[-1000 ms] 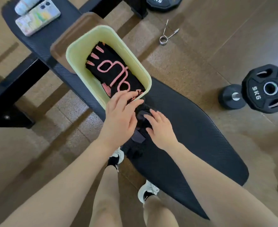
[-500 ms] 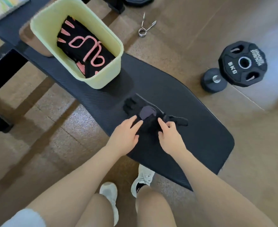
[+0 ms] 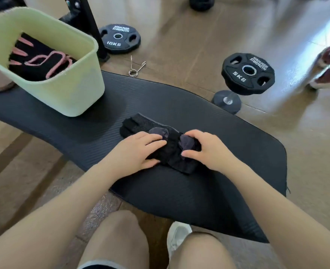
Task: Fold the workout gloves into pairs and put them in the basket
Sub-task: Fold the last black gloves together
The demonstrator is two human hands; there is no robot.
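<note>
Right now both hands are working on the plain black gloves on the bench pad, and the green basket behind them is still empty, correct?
Not quite. The head view shows the green basket is not empty: a black and pink glove pair lies inside. The rest holds: left hand and right hand are on the plain black gloves on the bench pad.
</note>
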